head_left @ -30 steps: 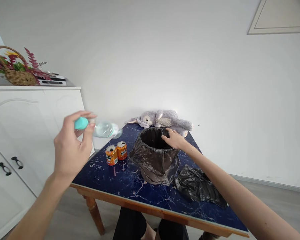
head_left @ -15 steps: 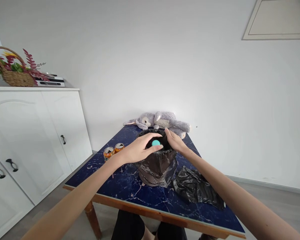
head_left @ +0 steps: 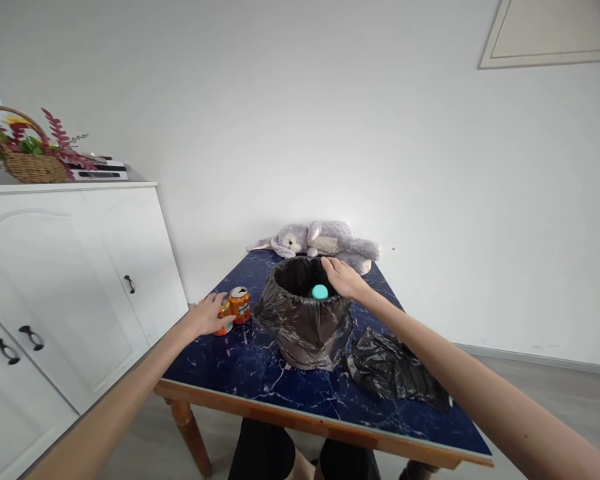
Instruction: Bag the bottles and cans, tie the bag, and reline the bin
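Note:
A bin lined with a black plastic bag (head_left: pixel 310 327) stands mid-table, with a turquoise round cap (head_left: pixel 320 292) showing inside its mouth; what lies beneath the cap is hidden. My right hand (head_left: pixel 346 279) lies on the right side of the bin's rim, fingers stretched out and the thumb hidden. Left of the bin, my left hand (head_left: pixel 207 315) has its fingers and thumb around an orange soda can (head_left: pixel 224 326), which stands on the table. A second orange soda can (head_left: pixel 240 305) is upright just right of it.
A crumpled black plastic bag (head_left: pixel 395 370) lies at the right of the blue marbled table (head_left: pixel 260 373). Behind the bin, a grey plush rabbit (head_left: pixel 325 238) lies against the wall. White cabinets (head_left: pixel 70 267) stand at the left, topped by a flower basket (head_left: pixel 35 165).
My left hand has moved from above the bin's mouth left to the nearer soda can. The turquoise cap sits within the bin, slightly farther right. My right hand stays at the rim.

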`<state>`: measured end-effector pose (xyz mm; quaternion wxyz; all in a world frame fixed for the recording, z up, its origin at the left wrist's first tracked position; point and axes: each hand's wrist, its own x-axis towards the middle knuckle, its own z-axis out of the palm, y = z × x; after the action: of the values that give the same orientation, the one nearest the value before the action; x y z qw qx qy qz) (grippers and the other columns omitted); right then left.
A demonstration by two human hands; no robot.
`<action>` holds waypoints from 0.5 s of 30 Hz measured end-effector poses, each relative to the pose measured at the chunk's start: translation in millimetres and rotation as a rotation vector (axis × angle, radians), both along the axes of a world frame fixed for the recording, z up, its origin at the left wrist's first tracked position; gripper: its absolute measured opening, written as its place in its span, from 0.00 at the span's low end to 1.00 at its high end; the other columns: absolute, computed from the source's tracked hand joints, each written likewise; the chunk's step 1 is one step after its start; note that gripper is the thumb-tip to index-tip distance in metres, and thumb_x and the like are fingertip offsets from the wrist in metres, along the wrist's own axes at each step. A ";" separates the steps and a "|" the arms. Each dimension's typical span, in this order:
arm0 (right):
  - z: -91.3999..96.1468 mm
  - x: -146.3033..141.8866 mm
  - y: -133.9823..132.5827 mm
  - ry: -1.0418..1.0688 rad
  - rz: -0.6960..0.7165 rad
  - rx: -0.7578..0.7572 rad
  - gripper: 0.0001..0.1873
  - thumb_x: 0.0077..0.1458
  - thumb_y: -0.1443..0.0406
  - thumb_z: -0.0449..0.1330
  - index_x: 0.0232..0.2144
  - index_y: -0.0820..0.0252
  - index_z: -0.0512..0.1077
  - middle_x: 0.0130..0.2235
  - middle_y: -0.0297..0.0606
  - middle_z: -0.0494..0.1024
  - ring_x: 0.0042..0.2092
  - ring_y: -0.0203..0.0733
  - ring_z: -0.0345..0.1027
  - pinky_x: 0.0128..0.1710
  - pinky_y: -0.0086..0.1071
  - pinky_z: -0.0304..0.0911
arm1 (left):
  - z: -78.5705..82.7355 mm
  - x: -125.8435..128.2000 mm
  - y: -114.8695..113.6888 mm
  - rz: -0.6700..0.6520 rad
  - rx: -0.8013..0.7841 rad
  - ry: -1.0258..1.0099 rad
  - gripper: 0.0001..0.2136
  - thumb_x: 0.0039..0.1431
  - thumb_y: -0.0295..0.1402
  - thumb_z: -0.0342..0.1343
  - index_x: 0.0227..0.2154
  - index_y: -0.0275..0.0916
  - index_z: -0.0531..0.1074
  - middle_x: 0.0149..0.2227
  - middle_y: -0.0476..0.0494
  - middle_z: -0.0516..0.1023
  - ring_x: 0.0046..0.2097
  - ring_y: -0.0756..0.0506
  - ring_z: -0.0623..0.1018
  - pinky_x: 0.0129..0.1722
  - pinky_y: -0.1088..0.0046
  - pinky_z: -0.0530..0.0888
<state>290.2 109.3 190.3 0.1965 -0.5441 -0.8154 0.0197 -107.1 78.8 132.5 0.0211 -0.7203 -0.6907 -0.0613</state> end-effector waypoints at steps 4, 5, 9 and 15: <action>0.2 0.4 0.2 -0.033 -0.007 -0.007 0.27 0.74 0.65 0.43 0.70 0.56 0.62 0.71 0.48 0.66 0.69 0.55 0.62 0.66 0.46 0.59 | -7.9 -5.8 -16.9 0.034 0.012 -0.008 0.26 0.67 0.44 0.48 0.64 0.40 0.64 0.62 0.27 0.72 0.51 0.30 0.81 0.45 0.54 0.78; 0.1 0.7 0.2 -0.036 -0.009 -0.009 0.27 0.73 0.65 0.43 0.70 0.55 0.62 0.71 0.47 0.66 0.69 0.55 0.62 0.66 0.45 0.59 | -1.9 -3.7 -21.2 0.055 0.034 -0.003 0.24 0.67 0.44 0.48 0.62 0.40 0.65 0.60 0.27 0.73 0.49 0.30 0.81 0.43 0.53 0.78; -0.5 1.5 -0.5 -0.037 -0.009 -0.007 0.28 0.72 0.67 0.44 0.71 0.54 0.62 0.72 0.47 0.65 0.69 0.56 0.62 0.67 0.45 0.58 | 48.9 22.8 -37.2 0.084 0.431 -0.154 0.23 0.70 0.48 0.50 0.60 0.41 0.66 0.59 0.27 0.73 0.51 0.28 0.81 0.44 0.49 0.80; -1.3 1.0 -0.6 -0.022 -0.026 0.002 0.28 0.73 0.66 0.43 0.70 0.55 0.62 0.71 0.48 0.66 0.68 0.56 0.63 0.66 0.46 0.59 | 116.7 106.3 -58.4 -0.441 0.744 -0.725 0.23 0.68 0.46 0.61 0.60 0.46 0.64 0.61 0.37 0.75 0.53 0.39 0.82 0.49 0.60 0.82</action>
<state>291.3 108.7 189.0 0.1885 -0.5545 -0.8105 0.0105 -0.8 20.3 249.2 0.0215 -0.7245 -0.4187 -0.5472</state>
